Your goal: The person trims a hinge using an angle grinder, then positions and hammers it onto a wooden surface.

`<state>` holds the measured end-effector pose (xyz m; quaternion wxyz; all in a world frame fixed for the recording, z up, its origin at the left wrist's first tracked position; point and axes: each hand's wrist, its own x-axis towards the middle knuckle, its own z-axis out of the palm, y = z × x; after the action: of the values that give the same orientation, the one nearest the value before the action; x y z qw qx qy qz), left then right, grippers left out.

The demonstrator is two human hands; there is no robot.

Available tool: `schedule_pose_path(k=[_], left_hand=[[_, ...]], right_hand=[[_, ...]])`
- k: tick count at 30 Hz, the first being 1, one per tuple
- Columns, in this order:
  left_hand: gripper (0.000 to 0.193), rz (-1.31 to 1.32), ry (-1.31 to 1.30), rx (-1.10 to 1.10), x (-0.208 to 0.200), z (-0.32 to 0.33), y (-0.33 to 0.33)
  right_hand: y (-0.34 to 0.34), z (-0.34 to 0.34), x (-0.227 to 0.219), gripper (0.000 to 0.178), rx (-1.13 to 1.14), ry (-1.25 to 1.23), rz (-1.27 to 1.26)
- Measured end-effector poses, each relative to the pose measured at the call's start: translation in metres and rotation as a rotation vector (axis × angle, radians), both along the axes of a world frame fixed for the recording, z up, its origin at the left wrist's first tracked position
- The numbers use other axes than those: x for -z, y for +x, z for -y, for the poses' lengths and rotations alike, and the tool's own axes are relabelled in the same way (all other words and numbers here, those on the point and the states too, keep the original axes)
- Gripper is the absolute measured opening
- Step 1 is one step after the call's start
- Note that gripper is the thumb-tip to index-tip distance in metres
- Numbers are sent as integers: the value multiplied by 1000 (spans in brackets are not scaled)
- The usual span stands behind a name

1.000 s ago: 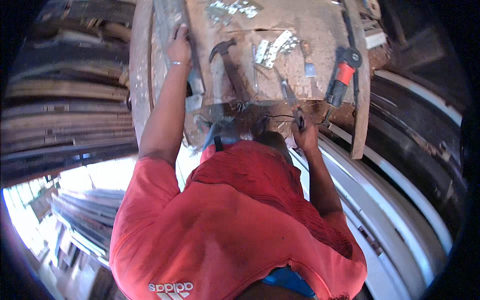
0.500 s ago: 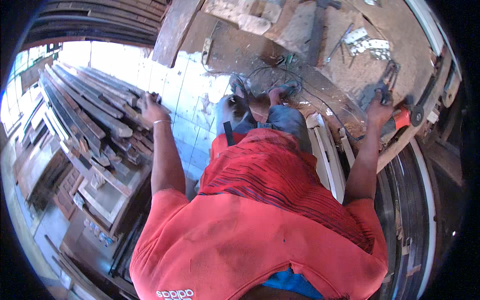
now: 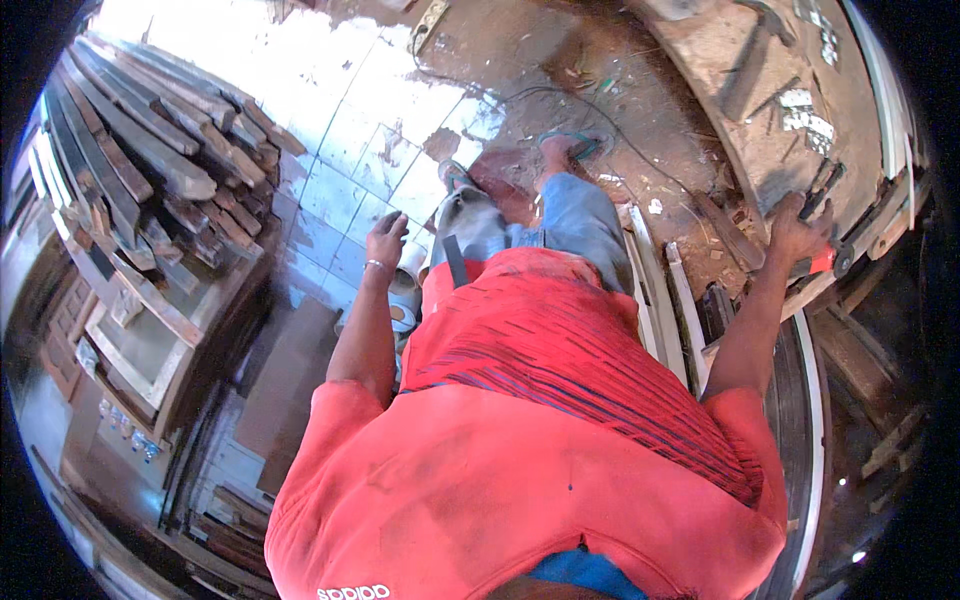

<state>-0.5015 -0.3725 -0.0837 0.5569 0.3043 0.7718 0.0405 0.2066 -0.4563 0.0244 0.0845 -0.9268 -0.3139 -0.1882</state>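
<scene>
On workbench (image 3: 700, 60), seemingly handling dark tool (image 3: 823, 188) with right hand (image 3: 795, 235), cannot tell if gripped; next needing control; with left hand (image 3: 385, 242) empty.

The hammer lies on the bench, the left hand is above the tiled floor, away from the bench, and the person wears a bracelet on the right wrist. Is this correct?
Not the wrist: the head view shows the bracelet on the left wrist. The hammer does lie on the bench, and the left hand is above the tiled floor, away from the bench.
</scene>
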Motion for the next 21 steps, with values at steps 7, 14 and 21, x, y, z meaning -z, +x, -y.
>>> schedule_pose_path(k=[7,14,21], left_hand=[[40,54,15,-122,63,115,-96],[40,143,-157,-449,65,258,-138],[48,204,-267,-444,75,342,-133]], right_hand=[[-203,9,13,60,-442,-159,-279],[-328,-12,105,58,-447,-821,-1110],[-432,-110,86,48,-490,-831,-1099]])
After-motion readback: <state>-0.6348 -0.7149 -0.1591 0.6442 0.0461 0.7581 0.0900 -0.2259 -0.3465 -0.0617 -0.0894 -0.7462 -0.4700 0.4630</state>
